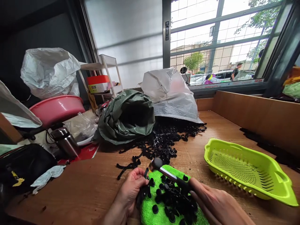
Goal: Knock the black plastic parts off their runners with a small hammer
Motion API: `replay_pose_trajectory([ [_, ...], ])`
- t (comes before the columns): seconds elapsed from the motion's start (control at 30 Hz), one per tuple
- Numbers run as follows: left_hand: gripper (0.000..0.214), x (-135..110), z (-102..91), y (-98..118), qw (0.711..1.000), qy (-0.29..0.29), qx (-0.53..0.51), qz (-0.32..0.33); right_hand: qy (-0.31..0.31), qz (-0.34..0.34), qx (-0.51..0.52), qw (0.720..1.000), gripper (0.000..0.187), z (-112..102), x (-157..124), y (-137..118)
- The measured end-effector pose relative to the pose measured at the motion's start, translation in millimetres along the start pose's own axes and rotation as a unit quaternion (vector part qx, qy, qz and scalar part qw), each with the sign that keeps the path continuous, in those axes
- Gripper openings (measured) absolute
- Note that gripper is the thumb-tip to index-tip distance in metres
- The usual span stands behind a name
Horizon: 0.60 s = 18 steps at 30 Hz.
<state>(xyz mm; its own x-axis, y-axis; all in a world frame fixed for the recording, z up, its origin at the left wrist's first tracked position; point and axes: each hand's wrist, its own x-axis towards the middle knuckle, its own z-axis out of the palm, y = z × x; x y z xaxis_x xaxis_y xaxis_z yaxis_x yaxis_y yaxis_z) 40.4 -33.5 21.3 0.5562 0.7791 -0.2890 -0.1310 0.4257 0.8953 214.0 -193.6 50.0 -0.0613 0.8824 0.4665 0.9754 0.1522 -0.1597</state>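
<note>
Near the bottom middle, my left hand [132, 189] pinches a small black part [146, 172] between thumb and fingertips. My right hand [214, 200] is closed around the black handle of a small hammer [170, 173]. The hammer's dark round head is close to the part in my left fingers; I cannot tell whether they touch. Under both hands lies a bright green towel [150, 215]. On it rests a heap of small black parts [178, 198] with round, button-like ends.
More black parts [161, 145] spill across the wooden table from a white sack [173, 103], beside an open dark green sack [126, 118]. To the right sits a lime-green basket [241, 168]. At left are a steel flask [65, 142], a black bag [25, 168] and a pink basin [58, 107].
</note>
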Motion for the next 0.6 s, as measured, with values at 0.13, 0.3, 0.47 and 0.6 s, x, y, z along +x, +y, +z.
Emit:
replay_pose_trajectory([
  [0.13,0.02,2.6,-2.3,-3.4,1.0,0.003,0.018,0.019,-0.005,-0.02,-0.035,0.999,0.025,4.7,1.7,-1.1],
  [0.3,0.018,5.0,-3.5,-4.7,0.999,0.009,0.03,0.009,-0.005,-0.005,-0.03,1.0,0.029,0.4,6.5,-0.2],
  [0.47,0.017,4.6,-0.9,-0.6,0.998,0.007,0.062,0.014,-0.051,0.007,-0.036,0.998,0.027,2.3,7.4,-1.8],
  [0.6,0.02,-2.0,-2.2,0.5,0.998,0.016,0.063,-0.001,-0.067,0.027,-0.032,0.997,0.03,8.3,5.1,-2.6],
])
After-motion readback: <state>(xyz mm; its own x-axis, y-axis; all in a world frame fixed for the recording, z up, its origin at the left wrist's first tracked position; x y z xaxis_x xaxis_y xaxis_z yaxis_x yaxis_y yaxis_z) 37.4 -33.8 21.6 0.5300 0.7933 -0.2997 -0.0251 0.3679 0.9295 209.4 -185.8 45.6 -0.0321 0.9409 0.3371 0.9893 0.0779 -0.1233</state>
